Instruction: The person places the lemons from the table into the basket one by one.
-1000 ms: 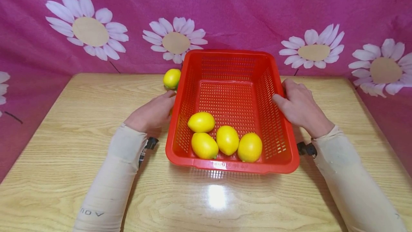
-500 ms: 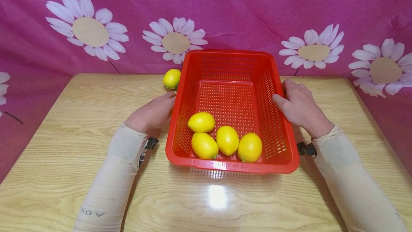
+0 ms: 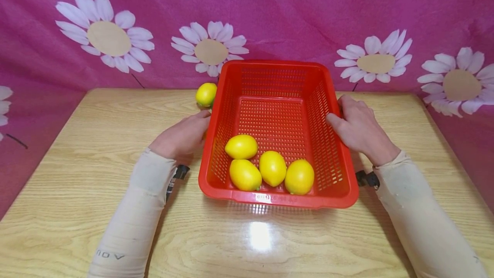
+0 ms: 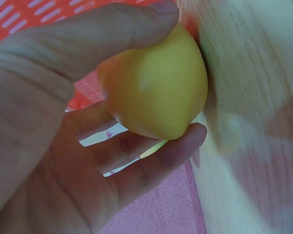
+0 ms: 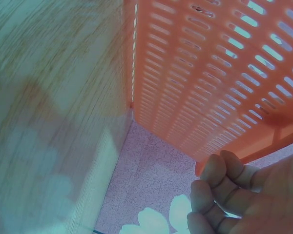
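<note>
A red perforated plastic basket [image 3: 270, 119] stands on the table with several yellow lemons [image 3: 272, 168] lying in its near end. My left hand [image 3: 183, 135] is outside the basket's left wall. In the left wrist view, its thumb and fingers hold another lemon [image 4: 156, 85] close to the tabletop; the basket mostly hides this lemon in the head view. My right hand [image 3: 362, 128] grips the right rim, thumb over the edge. In the right wrist view its curled fingers [image 5: 216, 170] lie at the rim on the outside.
One more lemon [image 3: 206, 94] lies on the wooden table [image 3: 96, 153] by the basket's far left corner. Behind the table hangs a pink cloth [image 3: 285, 16] with white daisies, close to the basket's far side.
</note>
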Demonstrator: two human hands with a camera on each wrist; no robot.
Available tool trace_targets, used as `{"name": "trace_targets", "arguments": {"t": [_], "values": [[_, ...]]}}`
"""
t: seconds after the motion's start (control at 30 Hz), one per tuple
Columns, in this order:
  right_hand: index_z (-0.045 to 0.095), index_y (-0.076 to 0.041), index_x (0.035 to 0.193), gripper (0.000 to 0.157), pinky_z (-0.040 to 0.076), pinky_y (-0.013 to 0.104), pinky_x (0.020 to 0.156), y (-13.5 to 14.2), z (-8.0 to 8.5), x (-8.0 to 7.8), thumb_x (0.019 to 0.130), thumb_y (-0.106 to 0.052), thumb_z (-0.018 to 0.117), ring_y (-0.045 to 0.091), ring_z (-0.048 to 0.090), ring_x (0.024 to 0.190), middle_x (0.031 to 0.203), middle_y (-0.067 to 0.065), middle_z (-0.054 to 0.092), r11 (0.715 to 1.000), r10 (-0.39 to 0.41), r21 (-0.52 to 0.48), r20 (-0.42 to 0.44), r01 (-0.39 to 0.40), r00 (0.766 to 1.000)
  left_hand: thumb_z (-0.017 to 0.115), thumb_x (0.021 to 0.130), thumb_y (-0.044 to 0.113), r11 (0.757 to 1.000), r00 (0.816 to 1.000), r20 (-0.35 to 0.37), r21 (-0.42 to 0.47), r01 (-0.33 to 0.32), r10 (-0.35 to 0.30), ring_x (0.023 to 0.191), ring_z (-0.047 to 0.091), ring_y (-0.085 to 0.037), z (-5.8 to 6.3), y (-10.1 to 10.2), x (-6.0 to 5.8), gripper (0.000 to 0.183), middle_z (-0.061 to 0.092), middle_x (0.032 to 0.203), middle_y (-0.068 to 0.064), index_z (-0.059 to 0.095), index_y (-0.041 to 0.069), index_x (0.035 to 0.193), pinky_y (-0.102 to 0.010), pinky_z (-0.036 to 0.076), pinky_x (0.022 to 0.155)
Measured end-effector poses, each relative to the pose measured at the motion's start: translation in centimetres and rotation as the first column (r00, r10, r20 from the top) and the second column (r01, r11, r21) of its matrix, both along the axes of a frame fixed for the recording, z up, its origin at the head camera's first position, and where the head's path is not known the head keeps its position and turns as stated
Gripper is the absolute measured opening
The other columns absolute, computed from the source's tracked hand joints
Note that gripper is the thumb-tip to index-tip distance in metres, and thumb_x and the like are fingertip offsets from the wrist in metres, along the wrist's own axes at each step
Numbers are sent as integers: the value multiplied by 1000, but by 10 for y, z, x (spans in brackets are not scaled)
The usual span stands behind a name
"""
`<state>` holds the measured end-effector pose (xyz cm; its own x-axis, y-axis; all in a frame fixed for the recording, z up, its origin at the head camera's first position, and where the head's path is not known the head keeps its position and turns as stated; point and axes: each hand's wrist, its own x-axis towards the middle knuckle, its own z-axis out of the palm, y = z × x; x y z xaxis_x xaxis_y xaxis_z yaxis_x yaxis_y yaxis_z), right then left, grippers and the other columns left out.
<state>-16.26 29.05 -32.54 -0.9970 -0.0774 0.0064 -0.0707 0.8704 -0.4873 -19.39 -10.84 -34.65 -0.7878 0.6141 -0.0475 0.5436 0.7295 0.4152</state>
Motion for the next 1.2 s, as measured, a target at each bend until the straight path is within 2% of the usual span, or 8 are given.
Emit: {"name": "trace_targets", "arguments": {"t": [0.37,0.6,0.7,0.83,0.97,1.2], "values": [[52,1,126,40,57,31,61,0,0,0,102,-30,46,29,65,83,103,21,64,1000,-3,-6,16,3,1000,67,99,16,999,998,31,-19,-49,50,129,59,-27,7,-2,2,48,59,139,-8,56,17,146,-50,51,114],[52,1,126,39,59,32,59,0,0,1,102,-28,47,26,67,78,103,22,65,1000,1,-24,21,-1,1000,77,93,17,990,985,102,-12,-139,140,130,55,-26,10,-3,3,65,54,146,-6,50,26,152,-51,54,109],[51,1,127,39,60,33,60,0,0,1,102,-29,46,24,68,75,104,22,65,1000,1,-30,35,0,999,79,91,20,989,983,105,-16,-150,151,133,54,-26,11,-5,2,72,51,151,-5,46,28,155,-52,54,110],[50,1,127,40,61,32,60,0,0,1,102,-31,46,22,69,71,103,21,65,1000,0,-30,42,1,999,81,90,26,988,984,89,-25,-153,155,136,53,-28,12,-7,1,74,51,153,-6,46,26,155,-54,51,113],[52,0,126,40,57,30,61,0,0,0,102,-31,46,25,66,77,101,20,65,1000,-1,-12,26,1,1000,80,91,30,988,986,60,-30,-151,153,132,55,-27,14,-10,1,71,54,148,-7,48,24,153,-53,51,112],[54,0,123,39,51,31,63,0,0,0,101,-31,47,29,63,86,101,19,67,1000,-1,17,-2,1,1000,79,91,29,982,981,53,-25,-186,188,126,56,-26,18,-15,3,66,56,143,-5,51,24,150,-52,56,106]]}}
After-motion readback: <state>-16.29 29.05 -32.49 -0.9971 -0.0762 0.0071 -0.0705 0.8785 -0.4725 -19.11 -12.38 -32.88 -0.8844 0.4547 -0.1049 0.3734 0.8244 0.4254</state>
